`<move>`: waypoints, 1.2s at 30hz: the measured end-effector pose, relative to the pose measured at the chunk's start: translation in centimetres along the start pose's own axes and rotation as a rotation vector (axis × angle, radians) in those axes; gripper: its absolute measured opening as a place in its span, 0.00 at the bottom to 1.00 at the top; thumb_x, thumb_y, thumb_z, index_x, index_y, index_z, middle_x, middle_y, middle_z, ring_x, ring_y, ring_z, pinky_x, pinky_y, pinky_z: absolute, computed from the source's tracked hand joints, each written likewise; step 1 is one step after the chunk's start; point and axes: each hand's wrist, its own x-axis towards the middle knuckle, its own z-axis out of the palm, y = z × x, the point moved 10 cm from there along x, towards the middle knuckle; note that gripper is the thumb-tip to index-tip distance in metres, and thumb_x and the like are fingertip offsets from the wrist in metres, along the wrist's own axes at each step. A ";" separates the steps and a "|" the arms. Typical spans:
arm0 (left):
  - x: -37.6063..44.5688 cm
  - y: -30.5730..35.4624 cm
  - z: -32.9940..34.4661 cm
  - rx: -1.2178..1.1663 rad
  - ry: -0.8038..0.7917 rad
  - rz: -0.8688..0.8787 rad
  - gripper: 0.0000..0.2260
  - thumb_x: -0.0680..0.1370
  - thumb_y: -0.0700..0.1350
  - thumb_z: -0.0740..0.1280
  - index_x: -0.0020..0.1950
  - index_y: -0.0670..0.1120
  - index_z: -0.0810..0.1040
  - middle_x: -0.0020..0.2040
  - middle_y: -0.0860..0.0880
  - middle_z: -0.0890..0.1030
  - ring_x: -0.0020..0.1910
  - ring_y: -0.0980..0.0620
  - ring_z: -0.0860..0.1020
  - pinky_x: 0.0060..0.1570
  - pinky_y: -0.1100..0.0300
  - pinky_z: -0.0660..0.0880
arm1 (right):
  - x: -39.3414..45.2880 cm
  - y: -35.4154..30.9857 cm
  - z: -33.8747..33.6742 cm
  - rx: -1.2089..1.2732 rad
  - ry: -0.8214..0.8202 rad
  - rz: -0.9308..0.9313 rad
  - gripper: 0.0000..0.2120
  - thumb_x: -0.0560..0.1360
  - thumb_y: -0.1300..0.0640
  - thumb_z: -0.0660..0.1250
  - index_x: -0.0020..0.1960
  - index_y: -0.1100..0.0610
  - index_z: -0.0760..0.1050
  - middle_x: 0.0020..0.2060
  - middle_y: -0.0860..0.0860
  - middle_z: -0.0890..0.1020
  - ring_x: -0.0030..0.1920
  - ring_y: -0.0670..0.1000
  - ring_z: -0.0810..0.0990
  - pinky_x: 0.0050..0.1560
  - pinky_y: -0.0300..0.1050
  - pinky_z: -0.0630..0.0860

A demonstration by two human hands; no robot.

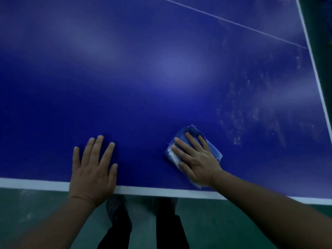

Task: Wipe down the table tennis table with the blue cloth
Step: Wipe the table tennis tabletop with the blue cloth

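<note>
Cloth [213,150] is pressed flat under the right hand [196,159], grip wide, near the white edge line [32,183]. Left hand [93,168] is spread flat on the surface [125,78]. Dusty smears [251,112] beyond the cloth are best covered by overlapping strokes.

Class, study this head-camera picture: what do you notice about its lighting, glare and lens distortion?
Head view: dim overall; soft glare patches on the table, brightest near the middle; the wide lens bows the white edge line; pale smudges show right of the cloth; both the left hand and the right hand look sharp enough.
</note>
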 end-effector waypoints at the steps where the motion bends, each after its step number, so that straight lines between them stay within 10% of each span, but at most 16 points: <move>1: 0.8 0.8 -0.1 -0.012 0.009 0.003 0.28 0.79 0.55 0.52 0.75 0.42 0.67 0.78 0.38 0.61 0.77 0.39 0.58 0.75 0.35 0.49 | 0.4 0.8 -0.2 -0.005 -0.009 -0.021 0.26 0.84 0.40 0.45 0.80 0.45 0.57 0.80 0.45 0.56 0.81 0.56 0.48 0.77 0.66 0.49; 13: 19.5 12.9 0.0 -0.029 0.007 0.004 0.28 0.79 0.55 0.49 0.77 0.45 0.66 0.79 0.42 0.59 0.79 0.42 0.56 0.74 0.34 0.53 | 13.2 17.7 -6.1 -0.102 0.015 -0.231 0.26 0.84 0.40 0.45 0.79 0.46 0.60 0.79 0.48 0.61 0.79 0.60 0.56 0.75 0.65 0.52; 21: 27.6 13.6 -0.2 -0.034 0.029 -0.132 0.30 0.79 0.58 0.45 0.81 0.50 0.54 0.82 0.47 0.48 0.80 0.47 0.44 0.77 0.43 0.39 | 22.7 29.5 -11.9 -0.002 0.204 0.301 0.26 0.84 0.44 0.47 0.81 0.46 0.54 0.81 0.47 0.54 0.80 0.59 0.50 0.76 0.65 0.49; 27: 30.4 13.6 1.2 -0.039 -0.013 -0.215 0.32 0.79 0.59 0.44 0.82 0.50 0.50 0.82 0.47 0.44 0.80 0.48 0.40 0.76 0.42 0.37 | 17.5 20.7 -8.3 -0.138 0.087 -0.436 0.25 0.83 0.41 0.50 0.77 0.46 0.64 0.78 0.49 0.65 0.77 0.62 0.60 0.75 0.65 0.54; 32: 30.3 13.3 1.7 -0.010 -0.001 -0.257 0.32 0.79 0.62 0.38 0.81 0.52 0.44 0.82 0.49 0.42 0.79 0.51 0.35 0.76 0.42 0.36 | 25.5 35.5 -13.4 -0.005 0.158 0.281 0.25 0.84 0.43 0.46 0.81 0.43 0.51 0.81 0.44 0.52 0.80 0.55 0.48 0.77 0.61 0.46; 36: 30.5 13.3 1.9 -0.027 -0.021 -0.247 0.31 0.79 0.61 0.39 0.81 0.52 0.48 0.82 0.50 0.45 0.79 0.51 0.37 0.76 0.42 0.36 | 26.7 27.2 -11.6 0.019 0.180 0.070 0.28 0.81 0.39 0.42 0.80 0.43 0.56 0.80 0.45 0.57 0.80 0.57 0.52 0.75 0.64 0.45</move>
